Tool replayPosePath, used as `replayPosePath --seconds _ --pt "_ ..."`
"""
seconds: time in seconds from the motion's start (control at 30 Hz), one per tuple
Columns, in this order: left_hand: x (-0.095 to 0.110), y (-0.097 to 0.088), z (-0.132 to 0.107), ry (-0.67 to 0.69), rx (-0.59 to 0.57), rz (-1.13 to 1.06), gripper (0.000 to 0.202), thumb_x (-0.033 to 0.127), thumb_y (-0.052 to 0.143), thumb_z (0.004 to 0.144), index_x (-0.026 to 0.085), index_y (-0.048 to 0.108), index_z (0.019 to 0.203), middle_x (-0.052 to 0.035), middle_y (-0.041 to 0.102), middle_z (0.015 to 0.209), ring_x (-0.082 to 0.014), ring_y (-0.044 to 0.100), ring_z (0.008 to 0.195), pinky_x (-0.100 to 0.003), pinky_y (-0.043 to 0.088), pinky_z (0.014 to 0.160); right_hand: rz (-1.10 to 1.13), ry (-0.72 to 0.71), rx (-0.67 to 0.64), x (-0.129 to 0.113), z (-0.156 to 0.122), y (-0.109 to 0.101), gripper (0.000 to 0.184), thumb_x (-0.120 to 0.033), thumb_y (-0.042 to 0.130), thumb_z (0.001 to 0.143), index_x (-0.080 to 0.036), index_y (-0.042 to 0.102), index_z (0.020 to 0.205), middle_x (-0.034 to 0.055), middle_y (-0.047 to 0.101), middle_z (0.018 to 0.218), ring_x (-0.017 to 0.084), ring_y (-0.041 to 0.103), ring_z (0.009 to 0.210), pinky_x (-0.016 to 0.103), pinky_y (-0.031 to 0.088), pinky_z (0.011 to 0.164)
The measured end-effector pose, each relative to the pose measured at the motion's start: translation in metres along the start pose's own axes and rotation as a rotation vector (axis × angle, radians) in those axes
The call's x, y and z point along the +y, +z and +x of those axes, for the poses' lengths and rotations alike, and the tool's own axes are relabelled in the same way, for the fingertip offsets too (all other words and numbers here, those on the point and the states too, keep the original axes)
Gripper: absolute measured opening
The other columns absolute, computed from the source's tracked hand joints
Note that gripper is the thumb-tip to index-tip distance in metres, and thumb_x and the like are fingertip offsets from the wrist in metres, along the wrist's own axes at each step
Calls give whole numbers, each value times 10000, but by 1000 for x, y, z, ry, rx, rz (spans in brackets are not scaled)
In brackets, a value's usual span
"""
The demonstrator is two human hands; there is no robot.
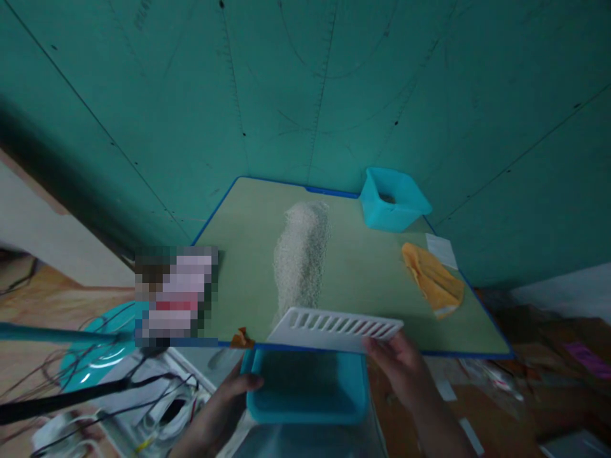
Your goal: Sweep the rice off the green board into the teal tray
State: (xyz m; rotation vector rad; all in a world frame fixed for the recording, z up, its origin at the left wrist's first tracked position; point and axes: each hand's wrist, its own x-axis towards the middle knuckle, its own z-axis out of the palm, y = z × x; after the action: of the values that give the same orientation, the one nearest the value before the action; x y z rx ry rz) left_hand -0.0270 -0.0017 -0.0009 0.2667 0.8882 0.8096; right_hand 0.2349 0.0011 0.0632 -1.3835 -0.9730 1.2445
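Observation:
My left hand grips the left rim of a teal plastic bin, held just under the table's front edge. In my right hand is a white slotted plastic panel, held by its right end. The panel stands on its long side along the table's front edge, above the bin's opening. Behind it a long heap of small whitish grains stretches toward the back of the table. The bin's inside looks dark, and its contents are unclear.
The pale green table has a blue edge. A turquoise tub stands back right, near a yellow cloth and a white paper. A blurred-out packet lies left, an orange-brown scrap at the front. Cables clutter the lower left.

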Motion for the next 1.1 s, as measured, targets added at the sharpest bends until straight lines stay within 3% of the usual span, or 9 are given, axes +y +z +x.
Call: replayPosePath --seconds 0.13,0.27,0.4,0.63,0.8,1.1 --pt "2 4 -6 34 16 13 489 174 653 617 248 680 1099 -31 753 1053 -329 536 1188 -422 388 998 134 -105 105 5 23 -18 305 -394 710 724 -253 636 984 56 722 1005 235 644 979 391 448 912" --pt "1 0 -4 32 21 15 444 164 652 632 241 693 1067 -35 762 1028 -323 555 1166 -408 395 995 167 -160 123 6 43 -24 348 -357 751 681 -254 622 987 37 724 980 216 654 932 376 452 904" --pt "0 -4 -3 40 20 2 394 151 654 630 231 720 1010 -36 763 1018 -342 547 1172 -433 398 994 116 -150 14 -1 48 -8 301 -368 729 705 -242 618 955 32 722 966 206 652 927 354 464 884" --pt "-1 -9 -9 58 -17 -23 462 160 626 681 277 676 1126 -15 750 1066 -339 511 1214 -413 410 986 12 -123 -111 -10 48 20 237 -378 661 767 -232 601 943 35 706 934 205 645 897 346 479 834" --pt "-1 -16 -8 53 -53 -32 434 151 612 696 267 690 1107 -27 754 1062 -323 534 1193 -402 379 1014 -5 -117 -151 -9 53 26 243 -374 654 768 -225 608 955 34 698 948 199 632 885 340 462 834" --pt "0 -14 -9 37 31 -57 491 156 684 631 259 686 1111 -45 741 1094 -357 546 1171 -437 399 997 -5 -59 -180 -12 52 24 269 -373 657 750 -206 615 957 43 700 924 207 630 858 339 468 797"
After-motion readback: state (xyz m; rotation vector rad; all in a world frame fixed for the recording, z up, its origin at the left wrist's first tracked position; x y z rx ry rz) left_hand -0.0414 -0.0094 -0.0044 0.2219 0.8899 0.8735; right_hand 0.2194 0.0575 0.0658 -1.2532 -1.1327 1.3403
